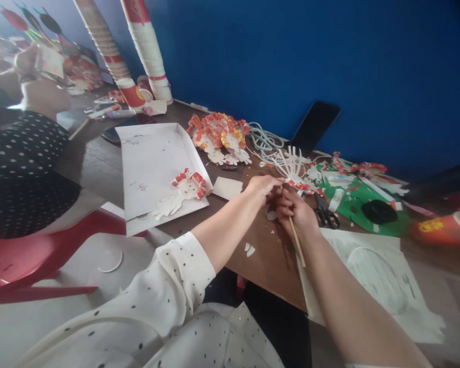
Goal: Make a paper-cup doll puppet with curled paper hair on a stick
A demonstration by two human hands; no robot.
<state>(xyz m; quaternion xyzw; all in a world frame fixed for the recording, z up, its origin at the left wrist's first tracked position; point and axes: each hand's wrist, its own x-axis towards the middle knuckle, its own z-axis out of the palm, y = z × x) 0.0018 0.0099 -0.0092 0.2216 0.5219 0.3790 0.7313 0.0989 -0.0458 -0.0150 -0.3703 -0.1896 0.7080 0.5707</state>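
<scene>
My left hand (263,187) is closed, its thumb and fingers pinching the near edge of a paper cutout. The paper cutout (291,166) has white strips fanned out at the top and red-and-white curls below. My right hand (298,212) is closed around a thin wooden stick (297,243), whose lower end points toward me; its upper end is hidden by my fingers. Both hands meet just over the brown table. Black scissors (326,215) lie right of my right hand. A finished-looking paper figure with red curls (189,185) rests on a white box lid (141,158).
Curled paper figures (218,133) are heaped at the back beside a pale blue cord (266,138). A phone (315,125) leans against the blue wall. Right are a green sheet (391,220), an orange cup (440,228) and papers (383,276). Another person (26,153) sits left, near tall cup stacks (149,56).
</scene>
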